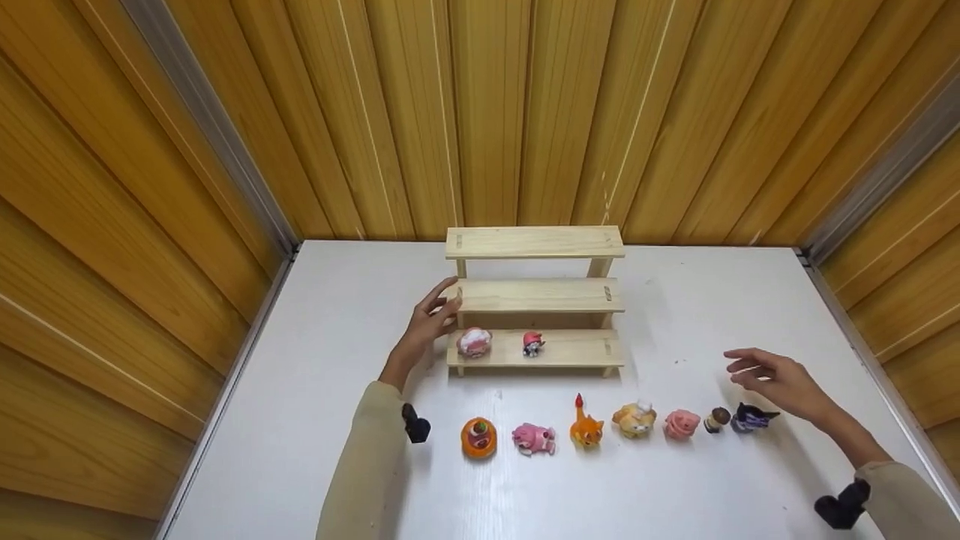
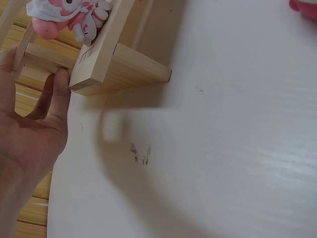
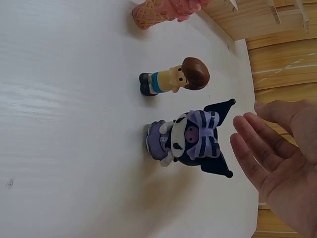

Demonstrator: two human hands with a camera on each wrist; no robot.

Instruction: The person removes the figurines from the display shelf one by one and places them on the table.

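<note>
My left hand (image 1: pixel 429 324) is at the left end of a three-tier wooden display shelf (image 1: pixel 536 295). Its thumb and fingers grip the end of the middle board. On the lowest board stand a pink-and-white figurine (image 1: pixel 475 343) and a small red-capped figurine (image 1: pixel 532 344). Over to the right, my right hand (image 1: pixel 776 381) hovers with loosely extended fingers and holds nothing. Closest to it is a black-and-purple figurine with pointed ears and a striped bow (image 3: pixel 190 139). A brown-haired boy figurine (image 3: pixel 178 78) stands beside that one.
Across the white table (image 1: pixel 330 300), in front of the shelf, runs a row: an orange round figurine (image 1: pixel 478 439), a pink one (image 1: pixel 534 439), an orange one with a red-tipped tail (image 1: pixel 586 429), a yellowish one (image 1: pixel 634 420) and a pink cone-based one (image 1: pixel 681 424). Wood-panelled walls (image 1: pixel 487 112) surround the table.
</note>
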